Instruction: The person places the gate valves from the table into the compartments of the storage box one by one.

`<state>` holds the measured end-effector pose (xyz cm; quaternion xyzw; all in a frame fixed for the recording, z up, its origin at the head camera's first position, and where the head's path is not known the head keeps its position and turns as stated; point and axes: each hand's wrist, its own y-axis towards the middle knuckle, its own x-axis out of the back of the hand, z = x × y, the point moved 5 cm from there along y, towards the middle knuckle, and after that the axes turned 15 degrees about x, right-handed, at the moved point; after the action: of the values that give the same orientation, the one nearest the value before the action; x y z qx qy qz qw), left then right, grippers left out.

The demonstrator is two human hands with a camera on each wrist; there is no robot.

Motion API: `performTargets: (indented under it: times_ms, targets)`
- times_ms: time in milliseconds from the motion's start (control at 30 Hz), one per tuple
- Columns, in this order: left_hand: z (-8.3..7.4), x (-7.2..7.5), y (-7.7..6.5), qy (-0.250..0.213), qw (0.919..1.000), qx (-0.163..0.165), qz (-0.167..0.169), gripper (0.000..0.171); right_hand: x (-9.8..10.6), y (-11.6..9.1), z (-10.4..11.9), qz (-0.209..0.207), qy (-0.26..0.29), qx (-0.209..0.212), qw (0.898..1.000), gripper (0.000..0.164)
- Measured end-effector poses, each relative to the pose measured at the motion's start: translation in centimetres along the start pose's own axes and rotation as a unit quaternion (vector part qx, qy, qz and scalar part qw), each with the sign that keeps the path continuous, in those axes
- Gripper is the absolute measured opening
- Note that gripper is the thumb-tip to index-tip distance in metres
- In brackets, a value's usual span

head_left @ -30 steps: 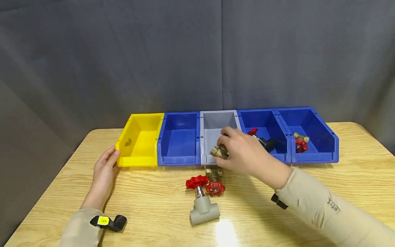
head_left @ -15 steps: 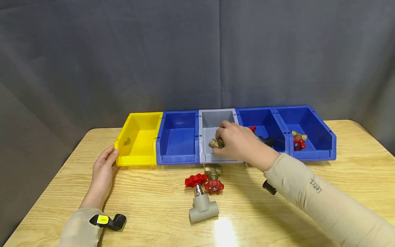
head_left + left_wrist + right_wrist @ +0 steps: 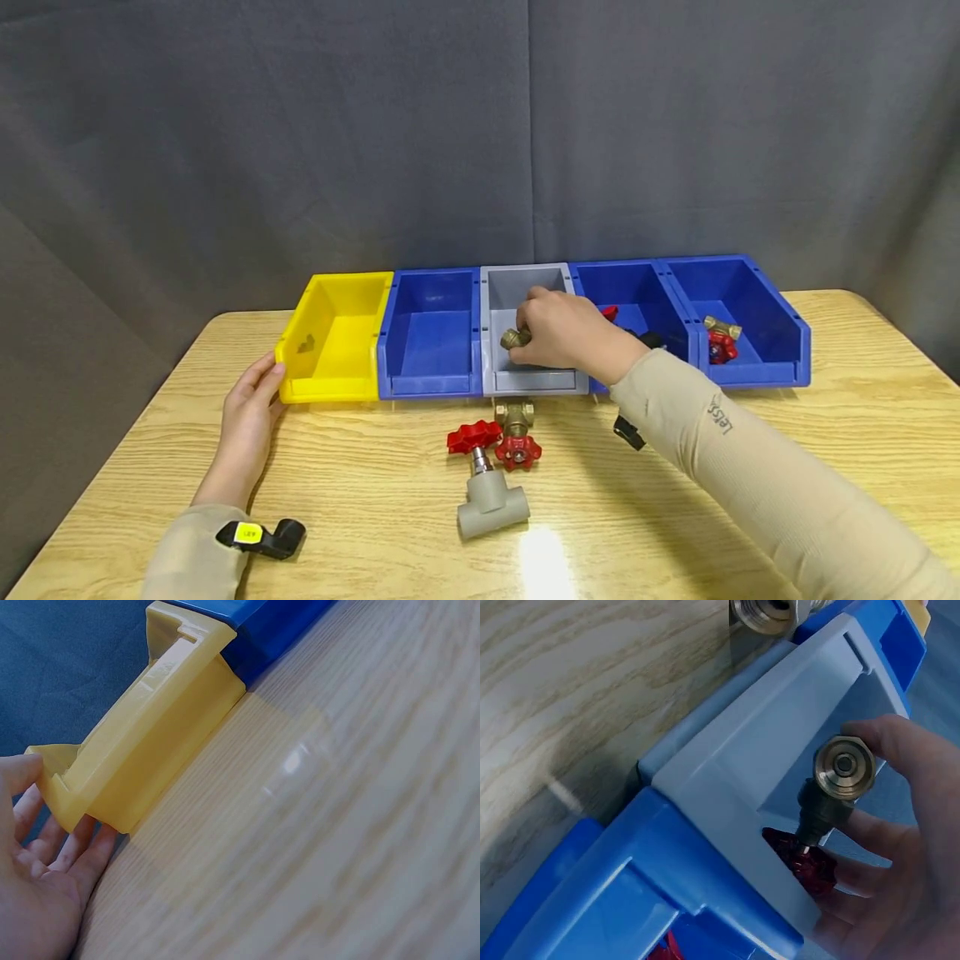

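My right hand (image 3: 562, 332) holds a brass valve (image 3: 843, 768) inside the mouth of the grey bin (image 3: 534, 382). In the right wrist view, its threaded end faces the camera and its dark red handwheel (image 3: 804, 864) points down into that bin. My left hand (image 3: 247, 417) grips the front left corner of the yellow bin (image 3: 333, 390), thumb at the edge and fingers along the outer side. On the table before the grey bin lie another brass valve with a red handwheel (image 3: 517, 442) and a grey plastic tee valve (image 3: 491, 502) with a red handle.
Blue bins stand on both sides of the grey one: one to the left (image 3: 430, 386), two to the right (image 3: 757, 374). The far right bin contains a small brass valve with a red wheel (image 3: 722, 340). A black-and-red valve (image 3: 651, 340) sits in its neighbour, partly hidden by my right arm.
My right hand has moved slightly left and down into the grey bin with the brass valve. The left hand stays at the yellow bin. The head view has shifted slightly.
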<state>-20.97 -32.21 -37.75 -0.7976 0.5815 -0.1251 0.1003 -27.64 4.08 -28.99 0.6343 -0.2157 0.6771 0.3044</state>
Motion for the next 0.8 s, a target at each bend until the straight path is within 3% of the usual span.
performTargets:
  times_ms: [333, 800]
  targets:
    - [0.0, 0.0, 0.0, -0.002, 1.0000, -0.006, 0.006, 0.063, -1.3, 1.5, -0.2, 0.086, 0.015, -0.022, 0.996, 0.024]
    - [0.0, 0.0, 0.0, 0.007, 0.9999, 0.005, -0.007, 0.063, -1.8, 1.8, -0.1, 0.105, 0.001, -0.023, 0.994, 0.024]
